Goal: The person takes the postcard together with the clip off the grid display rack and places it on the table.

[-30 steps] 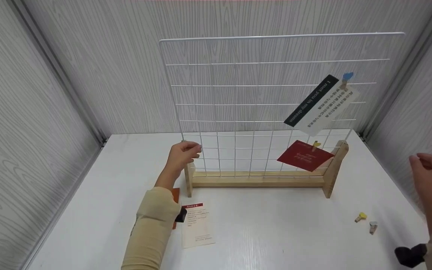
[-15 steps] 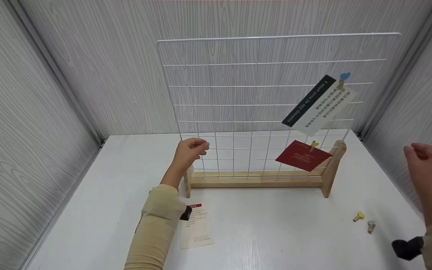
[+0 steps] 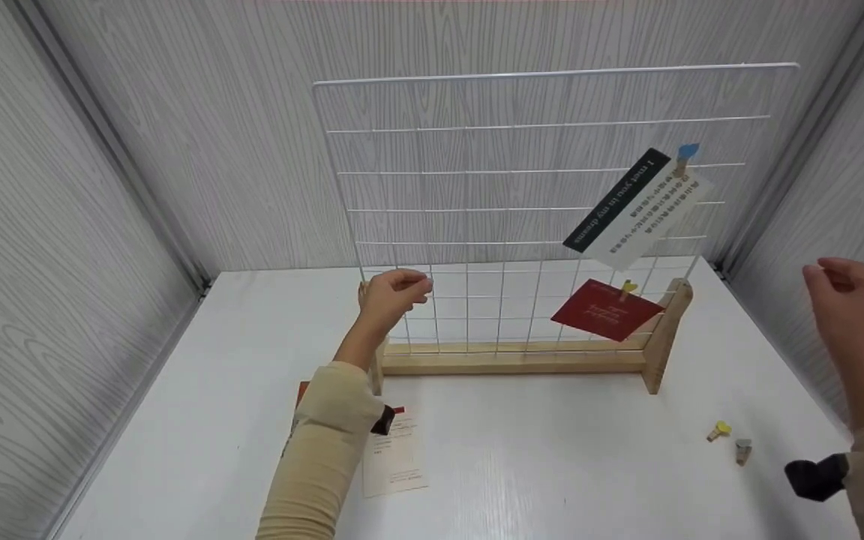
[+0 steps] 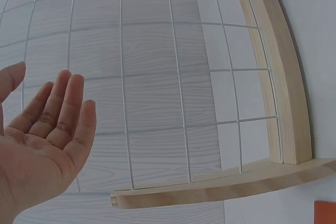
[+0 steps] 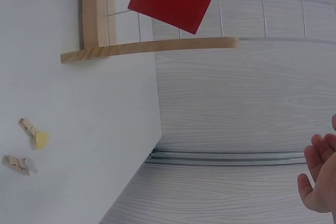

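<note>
My left hand (image 3: 394, 296) hovers in front of the lower left part of a white wire grid panel (image 3: 466, 172), its fingers loosely bent and holding nothing. Up in the air beyond the grid's right side is my right hand (image 3: 856, 304), also without anything in it. A blue-topped clothespin (image 3: 687, 152) fixes a white card with a black strip (image 3: 638, 210) on the grid's right side. Below it hangs a red card (image 3: 606, 310) under a yellow-topped clothespin (image 3: 628, 288). In the left wrist view the palm (image 4: 37, 166) shows bare; the right wrist view has only part of the right hand (image 5: 320, 182).
The grid stands in a wooden base (image 3: 514, 364) on a white table (image 3: 522, 457). A yellow-topped clothespin (image 3: 718, 430) and a grey-topped clothespin (image 3: 743, 451) lie at the right. A cream card (image 3: 398, 469) and an orange card (image 3: 302, 390) are partly covered by my left sleeve.
My left hand has drifted right and slightly up along the grid. The right hand has risen a little. Cards and clothespins stay where they were.
</note>
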### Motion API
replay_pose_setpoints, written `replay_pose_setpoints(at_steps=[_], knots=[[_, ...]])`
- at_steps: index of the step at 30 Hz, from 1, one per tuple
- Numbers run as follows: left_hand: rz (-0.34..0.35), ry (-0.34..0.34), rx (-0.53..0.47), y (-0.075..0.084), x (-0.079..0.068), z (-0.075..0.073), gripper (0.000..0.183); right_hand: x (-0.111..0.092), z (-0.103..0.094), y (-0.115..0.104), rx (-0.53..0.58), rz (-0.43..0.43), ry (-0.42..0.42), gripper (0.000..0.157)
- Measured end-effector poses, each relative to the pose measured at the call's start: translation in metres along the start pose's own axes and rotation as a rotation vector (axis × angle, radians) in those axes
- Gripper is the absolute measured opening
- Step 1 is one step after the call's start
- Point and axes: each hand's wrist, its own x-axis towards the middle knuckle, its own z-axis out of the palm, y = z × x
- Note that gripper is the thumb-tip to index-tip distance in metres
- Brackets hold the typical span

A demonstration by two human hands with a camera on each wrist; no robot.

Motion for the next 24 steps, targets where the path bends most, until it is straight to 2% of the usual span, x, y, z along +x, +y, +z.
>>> replay_pose_setpoints(at_steps=[6,12,24], knots=[[0.047,-0.015,-0.008,0.006,0.001,0.008,0.025,0.002,-0.002,-0.011,-0.001,-0.040,0.008,0.044],[0.068,-0.033,-0.014,0.011,0.003,0.017,0.025,0.005,0.002,-0.020,0.046,-0.129,0.054,0.038],[0.074,-0.057,-0.045,0.014,0.009,0.030,0.026,0.006,0.008,-0.030,0.034,-0.151,0.047,0.039]])
